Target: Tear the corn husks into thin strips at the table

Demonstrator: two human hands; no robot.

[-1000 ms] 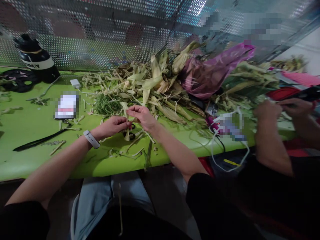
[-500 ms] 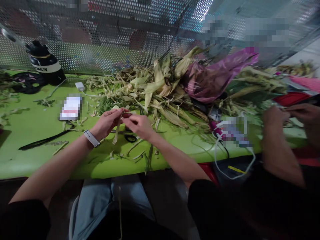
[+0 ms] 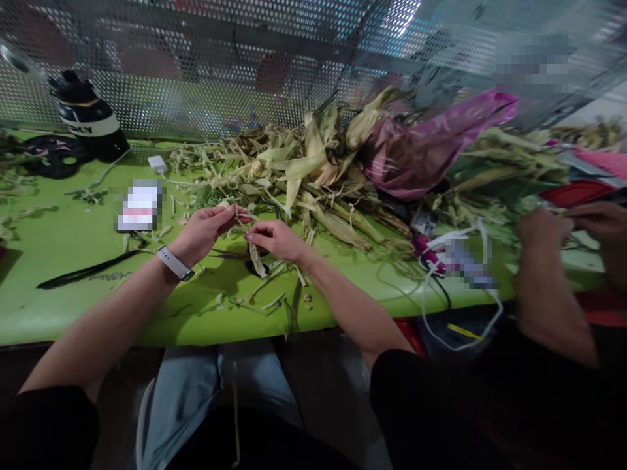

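My left hand (image 3: pixel 206 230), with a watch on its wrist, is closed in a pinch on a thin pale strip of corn husk (image 3: pixel 243 216). Just to its right, my right hand (image 3: pixel 278 241) pinches a pale piece of corn husk (image 3: pixel 256 262) that hangs below the fingers. Whether the two pieces are joined, I cannot tell. Under the hands lies what looks like a pair of scissors, its dark handle mostly hidden. Husk scraps (image 3: pixel 272 301) litter the green tabletop (image 3: pixel 196 323) in front of me.
Behind my hands rises a heap of corn husks (image 3: pixel 337 219) with a purple plastic bag (image 3: pixel 416 160). A phone (image 3: pixel 140 205), a black strap (image 3: pixel 88 269) and a black bottle (image 3: pixel 91 124) lie or stand leftward. At right are white cables (image 3: pixel 425 320) and another person's hands (image 3: pixel 545 228).
My hands have moved apart, the right one slightly rightward and down. The hanging husk piece, before under my left hand, now dangles from my right fingers.
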